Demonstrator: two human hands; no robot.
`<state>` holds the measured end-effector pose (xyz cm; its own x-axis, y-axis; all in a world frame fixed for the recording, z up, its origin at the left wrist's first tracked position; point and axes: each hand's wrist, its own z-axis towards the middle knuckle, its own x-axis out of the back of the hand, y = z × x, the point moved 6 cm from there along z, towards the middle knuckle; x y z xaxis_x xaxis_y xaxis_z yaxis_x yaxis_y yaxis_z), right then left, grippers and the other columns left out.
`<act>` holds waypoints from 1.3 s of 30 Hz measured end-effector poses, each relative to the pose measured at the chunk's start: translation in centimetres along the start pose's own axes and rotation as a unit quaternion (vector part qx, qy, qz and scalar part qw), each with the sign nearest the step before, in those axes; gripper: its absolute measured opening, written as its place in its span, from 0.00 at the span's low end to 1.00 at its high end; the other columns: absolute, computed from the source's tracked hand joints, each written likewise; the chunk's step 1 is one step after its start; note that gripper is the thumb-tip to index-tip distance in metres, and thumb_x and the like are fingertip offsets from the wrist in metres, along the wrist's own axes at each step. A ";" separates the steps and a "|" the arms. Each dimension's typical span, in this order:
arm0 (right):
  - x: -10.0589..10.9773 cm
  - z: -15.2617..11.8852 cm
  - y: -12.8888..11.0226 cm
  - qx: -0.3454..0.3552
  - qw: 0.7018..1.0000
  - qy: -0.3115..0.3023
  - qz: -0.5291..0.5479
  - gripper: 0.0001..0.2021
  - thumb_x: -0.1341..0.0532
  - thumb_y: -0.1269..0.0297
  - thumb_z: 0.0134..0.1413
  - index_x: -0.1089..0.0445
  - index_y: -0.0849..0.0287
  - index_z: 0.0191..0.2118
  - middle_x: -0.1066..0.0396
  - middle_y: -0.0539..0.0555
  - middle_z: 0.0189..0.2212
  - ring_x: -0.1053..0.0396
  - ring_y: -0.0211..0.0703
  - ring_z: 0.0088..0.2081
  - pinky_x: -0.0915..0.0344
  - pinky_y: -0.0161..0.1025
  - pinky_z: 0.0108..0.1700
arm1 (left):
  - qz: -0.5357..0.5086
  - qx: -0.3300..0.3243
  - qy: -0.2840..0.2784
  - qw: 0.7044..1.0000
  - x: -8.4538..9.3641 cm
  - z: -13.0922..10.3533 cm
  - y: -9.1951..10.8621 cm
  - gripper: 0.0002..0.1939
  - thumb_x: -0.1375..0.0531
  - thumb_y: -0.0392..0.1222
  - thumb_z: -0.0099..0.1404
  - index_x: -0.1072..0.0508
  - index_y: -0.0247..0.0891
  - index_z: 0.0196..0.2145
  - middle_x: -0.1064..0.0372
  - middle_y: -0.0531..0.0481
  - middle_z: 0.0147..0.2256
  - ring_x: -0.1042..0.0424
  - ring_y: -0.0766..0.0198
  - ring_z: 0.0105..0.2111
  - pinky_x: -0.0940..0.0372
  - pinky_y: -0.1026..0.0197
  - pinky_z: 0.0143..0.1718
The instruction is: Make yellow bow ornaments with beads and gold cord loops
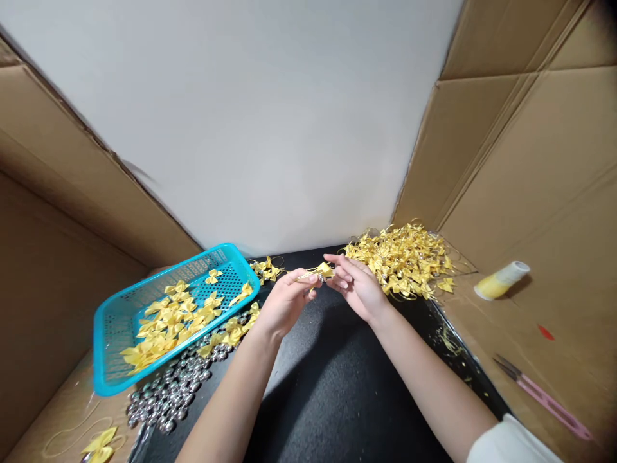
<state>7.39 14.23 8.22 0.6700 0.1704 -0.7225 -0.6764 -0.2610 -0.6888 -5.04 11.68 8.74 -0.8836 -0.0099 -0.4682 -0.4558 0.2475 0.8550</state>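
Both my hands meet above the black table surface [332, 379], around a small yellow ribbon bow [324, 268] with a silver bell [322, 278] and thin gold cord. My left hand [288, 297] pinches the bow and cord between thumb and fingers. My right hand [359, 286] is at the bow's right side, its index finger stretched out and the other fingers bent near the bell; whether it grips the cord is too small to tell.
A blue basket [103, 341] of yellow bows stands left, with silver bells [168, 392] beside it. A pile of belled bows [400, 257] lies back right. Further right are a thread spool [501, 281] and pink-handled snips [549, 402]. Cardboard walls [535, 161] flank the table.
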 end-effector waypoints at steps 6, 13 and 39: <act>0.8 0.8 2.2 -0.072 0.996 -0.012 0.041 0.12 0.36 0.59 0.55 0.23 0.65 0.36 0.50 0.40 0.15 0.52 0.26 0.17 0.34 0.28 0.27 | -0.043 0.075 -0.079 0.993 -0.2 0.1 -1.3 0.11 0.27 0.39 0.46 0.24 0.36 0.26 0.26 0.52 0.28 0.30 0.68 0.29 0.38 0.65 0.32; 2.2 1.8 2.6 -0.058 0.997 0.001 0.045 0.10 0.37 0.62 0.57 0.25 0.64 0.32 0.50 0.41 0.15 0.52 0.26 0.16 0.48 0.25 0.18 | -0.101 0.142 -0.090 0.981 -0.9 0.6 -4.0 0.10 0.29 0.37 0.45 0.26 0.36 0.24 0.24 0.49 0.29 0.25 0.63 0.33 0.35 0.62 0.36; 5.7 -0.7 -10.6 0.302 0.938 0.096 -0.139 0.20 0.47 0.61 0.58 0.53 0.56 0.18 0.59 0.42 0.16 0.62 0.33 0.19 0.54 0.34 0.23 | 0.016 0.059 -0.060 0.996 -1.6 -0.6 -1.7 0.12 0.29 0.36 0.44 0.30 0.35 0.18 0.29 0.52 0.24 0.32 0.68 0.25 0.40 0.65 0.29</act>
<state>18.64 17.29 11.47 0.8502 -0.0367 -0.5252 -0.4780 0.3645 -0.7992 -2.97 10.65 8.19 -0.8752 0.1151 -0.4699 -0.4047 0.3582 0.8414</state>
